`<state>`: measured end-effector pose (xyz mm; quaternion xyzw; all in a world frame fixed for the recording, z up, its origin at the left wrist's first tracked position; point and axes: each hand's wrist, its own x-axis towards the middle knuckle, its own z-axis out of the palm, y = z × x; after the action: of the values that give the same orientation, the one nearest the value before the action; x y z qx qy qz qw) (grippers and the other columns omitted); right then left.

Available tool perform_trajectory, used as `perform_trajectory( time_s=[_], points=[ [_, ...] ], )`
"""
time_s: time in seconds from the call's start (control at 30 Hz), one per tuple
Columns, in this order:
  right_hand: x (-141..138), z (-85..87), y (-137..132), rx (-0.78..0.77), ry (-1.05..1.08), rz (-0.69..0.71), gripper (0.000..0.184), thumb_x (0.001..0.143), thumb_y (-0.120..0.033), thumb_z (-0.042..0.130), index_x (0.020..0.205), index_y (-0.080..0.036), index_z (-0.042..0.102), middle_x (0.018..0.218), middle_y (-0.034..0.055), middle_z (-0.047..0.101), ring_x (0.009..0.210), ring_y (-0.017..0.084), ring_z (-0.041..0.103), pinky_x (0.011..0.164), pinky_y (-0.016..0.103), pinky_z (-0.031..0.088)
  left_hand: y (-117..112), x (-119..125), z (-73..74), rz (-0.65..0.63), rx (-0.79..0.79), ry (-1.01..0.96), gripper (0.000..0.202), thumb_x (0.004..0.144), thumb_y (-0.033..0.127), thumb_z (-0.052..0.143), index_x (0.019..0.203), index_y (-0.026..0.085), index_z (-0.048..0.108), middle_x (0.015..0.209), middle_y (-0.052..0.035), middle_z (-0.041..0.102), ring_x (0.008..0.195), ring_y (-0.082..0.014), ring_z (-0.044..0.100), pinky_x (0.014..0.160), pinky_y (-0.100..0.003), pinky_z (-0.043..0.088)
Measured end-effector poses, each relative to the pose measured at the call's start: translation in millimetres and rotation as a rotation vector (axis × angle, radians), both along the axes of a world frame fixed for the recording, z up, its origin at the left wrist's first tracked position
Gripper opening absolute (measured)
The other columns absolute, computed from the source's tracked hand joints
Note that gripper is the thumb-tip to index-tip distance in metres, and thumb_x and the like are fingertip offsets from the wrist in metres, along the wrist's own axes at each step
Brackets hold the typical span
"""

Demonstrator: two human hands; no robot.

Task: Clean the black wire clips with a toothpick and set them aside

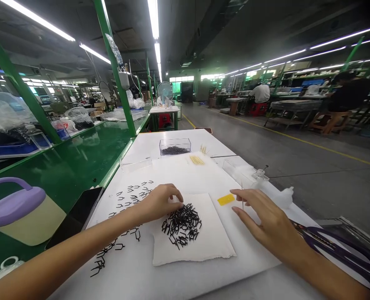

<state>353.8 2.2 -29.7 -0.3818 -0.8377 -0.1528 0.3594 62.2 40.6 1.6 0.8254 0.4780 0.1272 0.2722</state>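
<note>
A heap of small black Y-shaped pieces point(185, 223) lies on a white sheet point(209, 246) in the middle of the table. My left hand point(162, 202) is at the heap's upper left edge, thumb and fingers curled toward each other. What sits between those fingertips, if anything, is too small to make out. To the right, my right hand point(264, 212) pinches a thin pale toothpick point(242, 196), held upright. Just left of its fingertips lies a flat yellow piece point(226, 200). More black forked pieces point(120, 246) are spread out separately at the left, partly hidden by my left forearm.
A clear box point(175, 148) of black pieces stands farther back, near a row of toothpicks point(197, 160). Large dark-handled scissors point(337, 246) lie at right. A purple-and-cream watering can point(25, 212) and a dark flat panel point(75, 214) are at left. Co-workers sit across the aisle.
</note>
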Motion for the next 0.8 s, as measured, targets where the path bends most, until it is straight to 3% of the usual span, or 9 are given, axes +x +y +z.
perform_trajectory(
  time_s=[0.17,0.37,0.57,0.8],
  points=[
    [0,-4.9,-1,-0.005,-0.037,0.026,0.033,0.097,-0.018,0.051,0.130,-0.014,0.049,0.114,0.0126,0.065,0.105,0.023,0.063,0.086,0.034,0.053,-3,2,1.2,-0.002,-0.048,0.015,0.016,0.088,0.025,0.068,0.099,0.014,0.068,0.108,-0.0071,0.064,0.093,-0.0190,0.060,0.085,-0.039,0.051],
    [0,-7.3,-3,-0.022,-0.033,0.051,0.040,0.096,-0.015,0.051,0.135,-0.018,0.046,0.120,0.0103,0.066,0.114,0.021,0.062,0.096,0.035,0.053,0,0,-1.7,0.011,-0.072,-0.039,0.014,0.087,0.026,0.070,0.092,0.013,0.068,0.101,-0.0062,0.065,0.096,-0.0197,0.060,0.085,-0.038,0.051],
    [-4,-6.3,-6,-0.070,-0.025,0.070,0.041,0.097,-0.018,0.050,0.138,-0.020,0.044,0.122,0.0093,0.067,0.115,0.021,0.063,0.098,0.036,0.054,5,-5,-5.0,0.032,-0.130,-0.164,0.016,0.088,0.028,0.069,0.085,0.012,0.068,0.086,-0.0036,0.068,0.086,-0.0178,0.063,0.085,-0.038,0.051],
    [-6,-4.6,-9,-0.130,-0.038,0.087,0.039,0.096,-0.021,0.051,0.135,-0.022,0.047,0.121,0.0087,0.069,0.113,0.021,0.066,0.097,0.036,0.056,2,-7,-10.3,0.082,-0.196,-0.376,0.022,0.090,0.033,0.067,0.088,0.011,0.068,0.084,-0.0040,0.070,0.081,-0.0162,0.067,0.082,-0.036,0.054]
  ],
)
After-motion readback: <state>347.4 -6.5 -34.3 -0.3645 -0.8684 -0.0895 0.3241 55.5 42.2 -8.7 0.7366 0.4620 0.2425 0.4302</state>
